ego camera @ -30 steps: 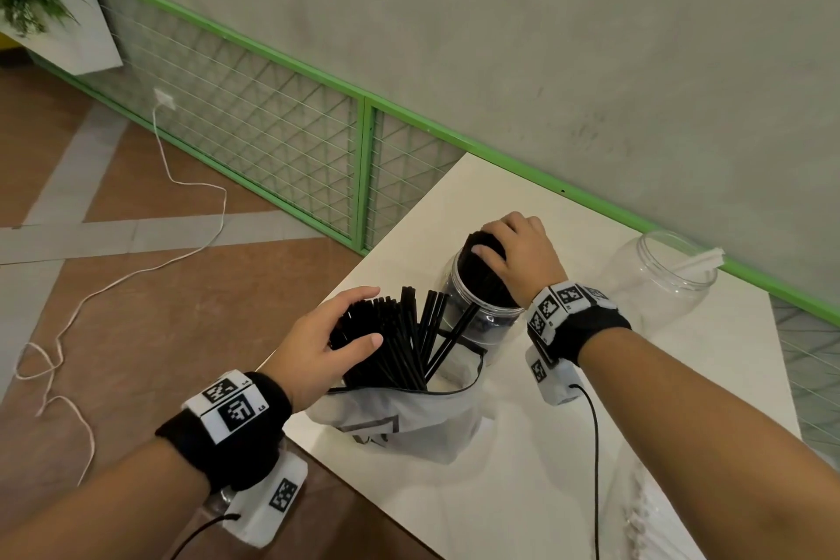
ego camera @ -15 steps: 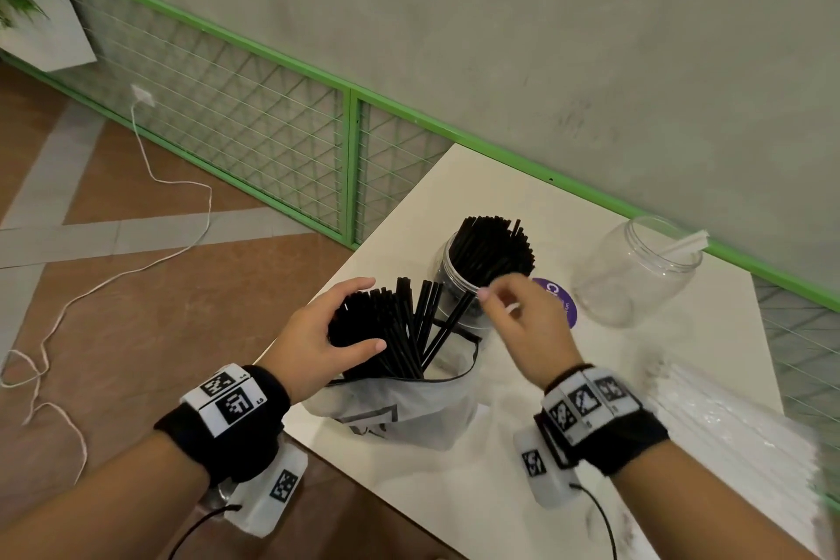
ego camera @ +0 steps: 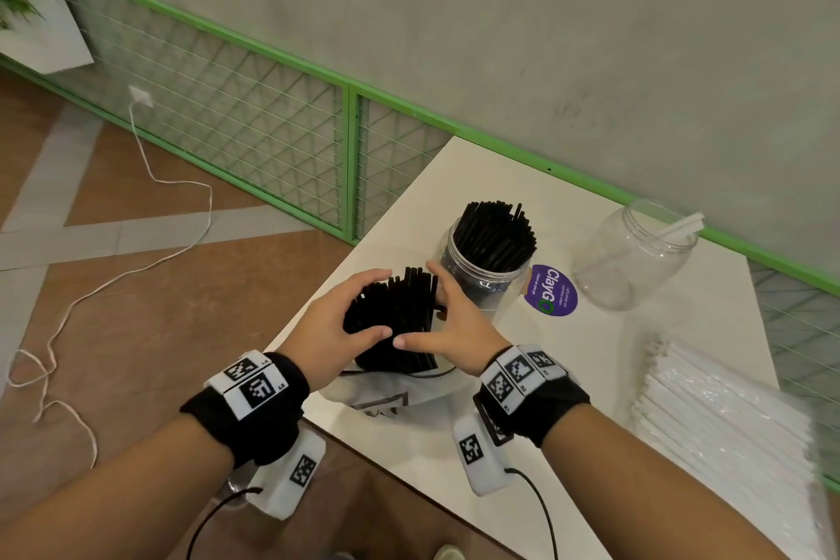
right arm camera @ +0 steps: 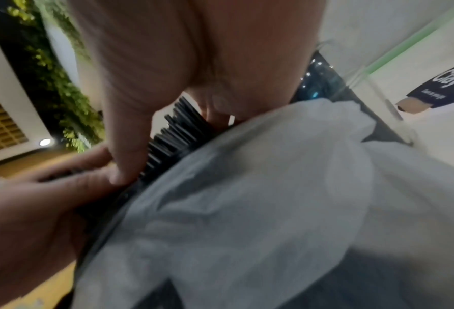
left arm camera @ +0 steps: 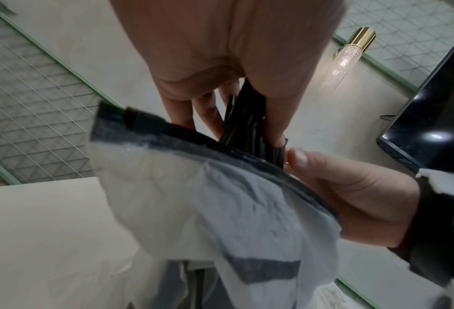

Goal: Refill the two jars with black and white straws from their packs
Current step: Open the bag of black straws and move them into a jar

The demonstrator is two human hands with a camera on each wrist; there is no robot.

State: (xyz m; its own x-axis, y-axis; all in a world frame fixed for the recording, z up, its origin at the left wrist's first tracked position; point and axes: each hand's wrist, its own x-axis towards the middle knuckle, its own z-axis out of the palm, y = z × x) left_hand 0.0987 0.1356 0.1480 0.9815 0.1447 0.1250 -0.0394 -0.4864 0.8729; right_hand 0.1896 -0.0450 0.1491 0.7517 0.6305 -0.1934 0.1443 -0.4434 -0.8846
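A bundle of black straws (ego camera: 395,314) stands up out of a translucent white pack (ego camera: 386,400) at the table's near left edge. My left hand (ego camera: 350,316) curls round the bundle from the left. From the right my right hand (ego camera: 432,309) curls round it too, and the two thumbs almost touch in front. The left wrist view shows my fingers (left arm camera: 183,113) round the black straws (left arm camera: 247,117) above the pack (left arm camera: 220,198). Just behind stands a clear jar (ego camera: 482,282) packed with black straws. A second clear jar (ego camera: 632,259) holds a couple of white straws (ego camera: 682,225).
A pack of white straws (ego camera: 727,423) lies at the table's right. A purple round sticker (ego camera: 551,290) sits between the jars. The white table (ego camera: 568,377) ends just under the black straw pack; a green mesh railing (ego camera: 350,159) runs behind.
My right hand left the top of the black-straw jar and came back to the pack. It now joins my left hand round the bundle, and the fanned-out straws are gathered together.
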